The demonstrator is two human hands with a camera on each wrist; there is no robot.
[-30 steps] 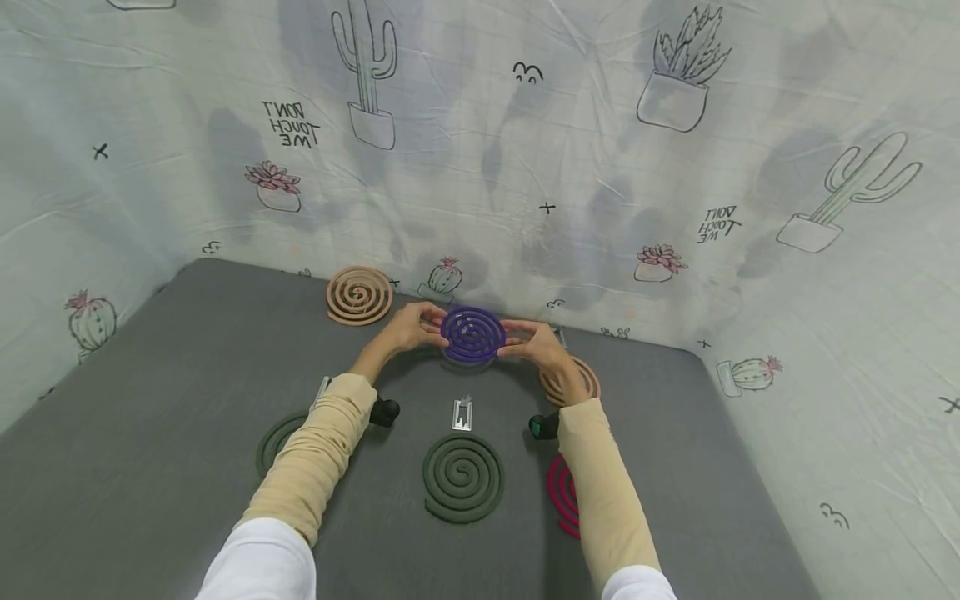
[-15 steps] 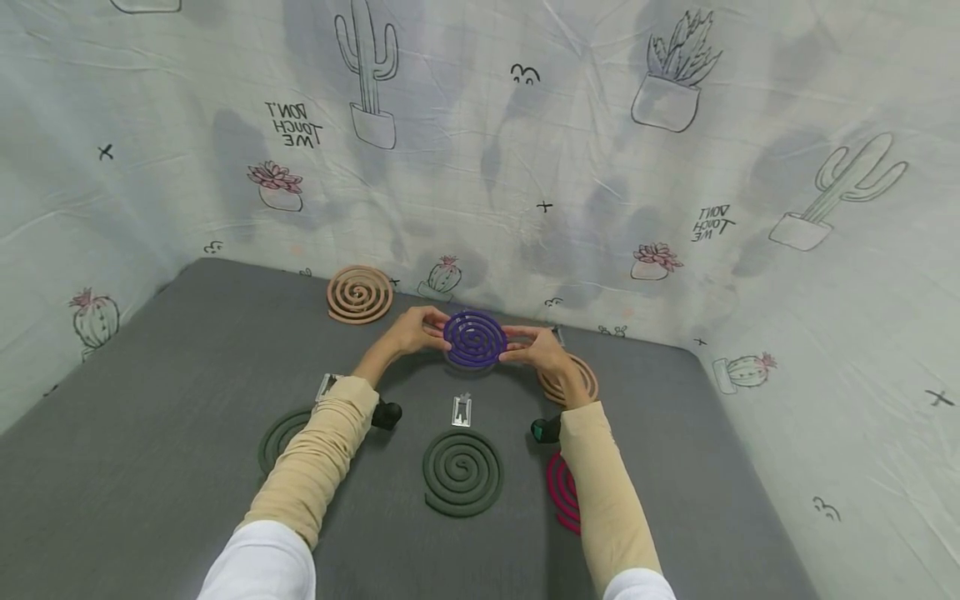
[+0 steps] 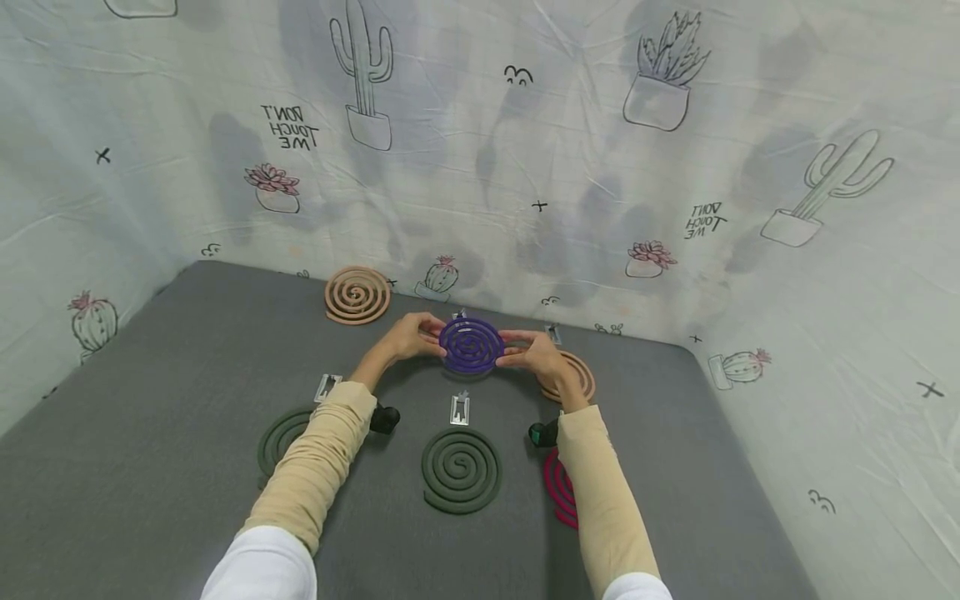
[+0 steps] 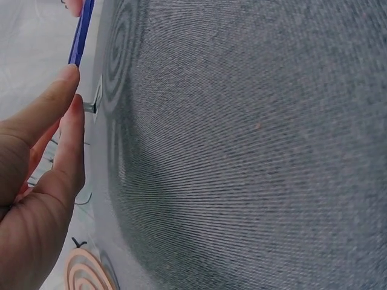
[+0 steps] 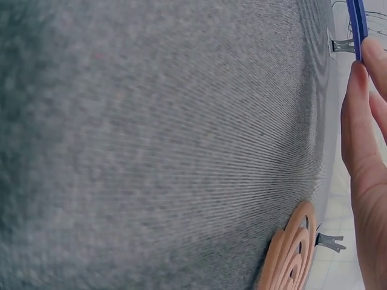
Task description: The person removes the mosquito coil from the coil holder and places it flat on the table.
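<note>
A purple mosquito coil is held level above the grey table by both hands. My left hand pinches its left edge between thumb and fingers, and my right hand pinches the right edge the same way. Seen from the side in the left wrist view, the purple coil is a thin edge at the fingertips, raised off the cloth. A metal stand shows just behind it; the same stand rises from the surface in the right wrist view.
Tan coils lie at the back left and beside my right wrist. Green coils rest at the front middle and under the left arm; a red coil is partly under the right arm. Metal stands lie nearby.
Both hands have brought the purple coil slightly down and nearer, so the metal stand behind it now shows. The other coils stay where they were.
</note>
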